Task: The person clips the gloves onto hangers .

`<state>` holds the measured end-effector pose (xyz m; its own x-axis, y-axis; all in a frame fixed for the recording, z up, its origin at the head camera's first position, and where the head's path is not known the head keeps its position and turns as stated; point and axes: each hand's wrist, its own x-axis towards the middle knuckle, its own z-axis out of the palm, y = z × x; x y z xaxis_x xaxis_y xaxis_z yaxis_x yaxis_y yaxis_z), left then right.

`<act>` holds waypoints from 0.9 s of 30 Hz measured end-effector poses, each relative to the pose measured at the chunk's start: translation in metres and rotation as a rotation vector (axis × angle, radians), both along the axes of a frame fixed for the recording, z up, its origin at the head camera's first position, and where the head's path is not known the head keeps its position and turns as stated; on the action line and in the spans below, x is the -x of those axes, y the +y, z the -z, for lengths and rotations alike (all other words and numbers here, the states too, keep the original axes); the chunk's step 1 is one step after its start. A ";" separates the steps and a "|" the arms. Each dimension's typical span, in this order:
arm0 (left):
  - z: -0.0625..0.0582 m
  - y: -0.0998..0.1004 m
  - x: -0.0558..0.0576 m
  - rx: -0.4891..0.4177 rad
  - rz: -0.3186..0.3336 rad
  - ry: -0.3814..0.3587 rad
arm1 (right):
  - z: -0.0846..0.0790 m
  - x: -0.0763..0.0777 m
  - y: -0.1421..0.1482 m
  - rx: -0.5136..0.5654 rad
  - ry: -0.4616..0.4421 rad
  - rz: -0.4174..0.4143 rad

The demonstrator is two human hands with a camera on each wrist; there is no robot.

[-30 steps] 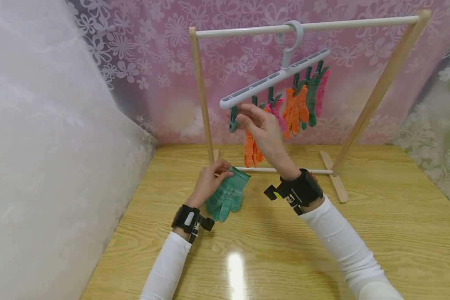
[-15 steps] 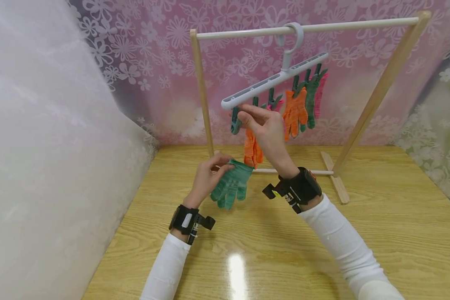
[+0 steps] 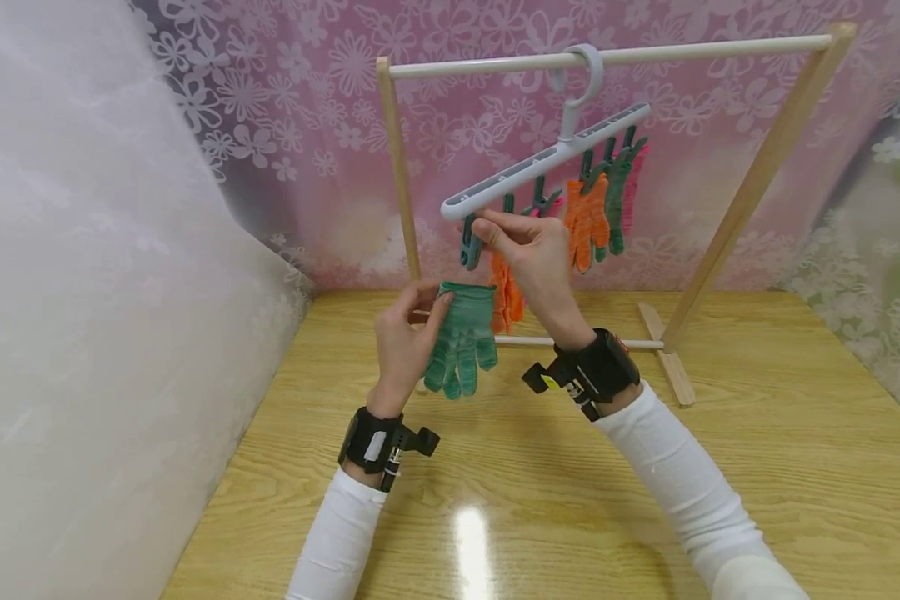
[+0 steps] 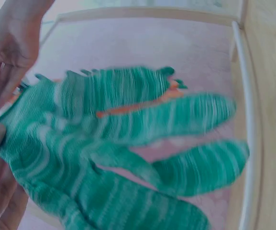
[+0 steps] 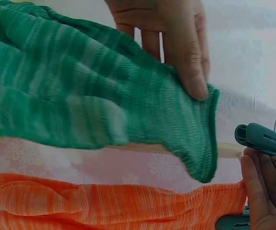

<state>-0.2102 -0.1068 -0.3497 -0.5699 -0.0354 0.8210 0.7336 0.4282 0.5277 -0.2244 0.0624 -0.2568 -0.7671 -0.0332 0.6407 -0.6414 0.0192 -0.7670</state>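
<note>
By its cuff edge, my left hand pinches a green striped knit glove, which hangs fingers down, off the table. In the left wrist view the glove fills the middle. My right hand pinches a dark green clothespin at the near left end of a grey hanger. The right wrist view shows this clothespin with nothing between its tips, and the glove's cuff a short way from it.
Several other clothespins hold orange gloves, a green glove and pink ones along the hanger. The hanger hooks over the white bar of a wooden rack. The rack stands on a wood-grain table before a flowered backdrop.
My left hand has lifted the green glove up from lower down, to just below the clothespin, and the cuff now lies level. My right hand has stayed at the clothespin.
</note>
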 end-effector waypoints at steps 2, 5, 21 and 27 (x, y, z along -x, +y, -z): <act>-0.005 0.001 -0.003 -0.014 -0.026 0.009 | 0.000 0.000 -0.001 0.002 -0.005 0.006; -0.013 0.003 -0.006 -0.022 -0.058 0.028 | 0.000 0.001 -0.001 0.005 -0.018 0.017; -0.036 0.018 -0.009 -0.045 -0.093 0.117 | 0.000 0.001 -0.003 0.039 -0.030 0.027; -0.037 0.023 -0.004 -0.069 -0.121 0.179 | 0.001 0.001 -0.003 0.041 -0.035 0.020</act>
<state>-0.2058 -0.0839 -0.3124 -0.4035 -0.1538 0.9020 0.7639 0.4860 0.4246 -0.2255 0.0599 -0.2577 -0.7892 0.0075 0.6141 -0.6141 -0.0002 -0.7892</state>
